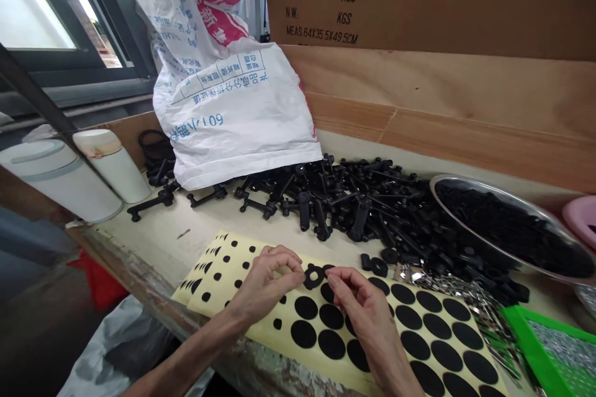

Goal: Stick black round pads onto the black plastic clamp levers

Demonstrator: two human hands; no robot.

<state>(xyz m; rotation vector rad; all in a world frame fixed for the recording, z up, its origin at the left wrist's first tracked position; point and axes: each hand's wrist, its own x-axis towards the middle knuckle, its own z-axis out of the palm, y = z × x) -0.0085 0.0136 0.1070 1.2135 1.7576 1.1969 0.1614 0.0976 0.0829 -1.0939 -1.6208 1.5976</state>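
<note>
My left hand (265, 282) and my right hand (361, 316) meet over a yellow backing sheet (279, 347) printed with rows of black adhesive discs (428, 301). A black rubber ring (313, 276) sits in my left fingertips. My right fingertips pinch a small black piece (328, 268) at the ring's right edge. Some discs are gone from the sheet near my hands, and my fingers hide part of it. A heap of black plastic fittings (354, 211) lies just beyond the sheet.
A steel bowl (503, 211) of black parts stands at right, with metal clips (465, 298) and a green tray (535, 347) nearby. A white woven sack (223, 105) leans behind the heap. White containers (60, 180) stand left. The table's worn edge (153, 298) runs below.
</note>
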